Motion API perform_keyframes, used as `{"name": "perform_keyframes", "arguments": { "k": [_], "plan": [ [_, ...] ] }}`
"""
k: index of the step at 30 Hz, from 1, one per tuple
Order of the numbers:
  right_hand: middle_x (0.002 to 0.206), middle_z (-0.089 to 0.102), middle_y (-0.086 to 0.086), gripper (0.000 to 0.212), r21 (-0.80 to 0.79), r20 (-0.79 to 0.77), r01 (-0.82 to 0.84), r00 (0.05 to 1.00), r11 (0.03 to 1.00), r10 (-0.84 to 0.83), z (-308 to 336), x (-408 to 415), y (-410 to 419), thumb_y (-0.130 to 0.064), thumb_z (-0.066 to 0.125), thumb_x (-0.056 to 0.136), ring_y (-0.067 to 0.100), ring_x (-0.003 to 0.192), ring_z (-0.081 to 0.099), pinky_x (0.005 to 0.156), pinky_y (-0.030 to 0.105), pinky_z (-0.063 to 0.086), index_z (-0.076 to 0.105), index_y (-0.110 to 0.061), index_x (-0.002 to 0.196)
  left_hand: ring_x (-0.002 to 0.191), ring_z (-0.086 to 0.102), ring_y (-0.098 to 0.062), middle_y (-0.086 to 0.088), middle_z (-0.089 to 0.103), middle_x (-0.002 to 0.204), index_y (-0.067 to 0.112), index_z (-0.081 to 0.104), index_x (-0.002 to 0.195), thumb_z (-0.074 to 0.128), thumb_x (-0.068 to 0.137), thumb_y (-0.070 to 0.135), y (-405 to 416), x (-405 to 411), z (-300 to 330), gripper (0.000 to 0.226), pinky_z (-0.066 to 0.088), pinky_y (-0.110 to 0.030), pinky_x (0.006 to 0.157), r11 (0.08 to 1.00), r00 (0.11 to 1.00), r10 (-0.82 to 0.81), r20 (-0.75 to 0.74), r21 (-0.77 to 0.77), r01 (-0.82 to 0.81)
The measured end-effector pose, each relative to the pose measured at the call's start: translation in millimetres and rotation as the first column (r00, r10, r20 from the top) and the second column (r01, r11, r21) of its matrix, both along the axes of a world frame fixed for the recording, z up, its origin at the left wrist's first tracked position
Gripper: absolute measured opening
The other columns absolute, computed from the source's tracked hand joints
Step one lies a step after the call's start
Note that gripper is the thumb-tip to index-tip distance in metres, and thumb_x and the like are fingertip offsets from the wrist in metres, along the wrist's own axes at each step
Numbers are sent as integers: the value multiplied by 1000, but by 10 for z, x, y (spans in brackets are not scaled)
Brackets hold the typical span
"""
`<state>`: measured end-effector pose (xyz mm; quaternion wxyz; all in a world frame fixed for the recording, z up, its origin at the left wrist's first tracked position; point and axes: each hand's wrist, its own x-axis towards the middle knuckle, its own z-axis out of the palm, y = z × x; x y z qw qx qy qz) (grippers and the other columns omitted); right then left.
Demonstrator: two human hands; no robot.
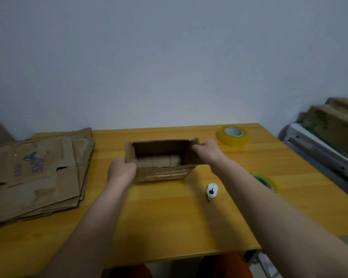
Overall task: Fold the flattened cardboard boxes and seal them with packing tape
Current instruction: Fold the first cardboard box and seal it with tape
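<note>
Behind the yellow wooden table (169, 227) a plain pale wall fills the upper half of the frame. At the table's centre an opened-up cardboard box (162, 160) is seen, its top open and its inner floor in shadow. The left hand (122, 171) is curled around the box's near left corner, with the thumb over the flap edge; the right hand (207, 150) grips the far right flap, its fingertips hidden behind the cardboard. At the left of the frame a stack of flattened cardboard boxes (34, 177) is laid, printed with blue lettering that is blurred and cannot be read; its left side is cut off by the frame edge. A roll of clear yellowish packing tape (232, 135) stands near the table's far right corner. A second tape roll (266, 181) with a green core is largely hidden behind the right forearm. A small white object with a black mark (211, 190) lies near the box; its nature cannot be made out. More cartons (333, 121) are seen blurred at the right edge.
</note>
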<state>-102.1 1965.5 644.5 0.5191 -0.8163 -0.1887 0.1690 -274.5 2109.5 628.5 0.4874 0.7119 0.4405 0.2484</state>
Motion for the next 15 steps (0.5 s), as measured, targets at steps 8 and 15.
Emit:
{"name": "perform_keyframes", "arguments": {
  "k": [8, 15],
  "plan": [
    [79, 62, 11, 19, 285, 34, 128, 989, 950, -143, 212, 473, -532, -16, 59, 88, 22, 77, 55, 71, 36, 47, 68, 0, 82, 91, 62, -28, -15, 67, 101, 8, 60, 103, 64, 73, 4, -163, 841, 351, 31, 52, -43, 90, 959, 955, -220, 200, -136, 249],
    [97, 64, 7, 28, 460, 36, 239, 957, 855, -287, 434, 1290, -1376, -38, 53, 91, 21, 94, 61, 86, 34, 48, 60, -12, 99, 96, 65, -29, -13, 68, 92, 5, 68, 92, 64, 82, 19, -935, 2228, 780, 18, 50, -47, 97, 857, 830, -479, 287, -55, 513]
  ]
}}
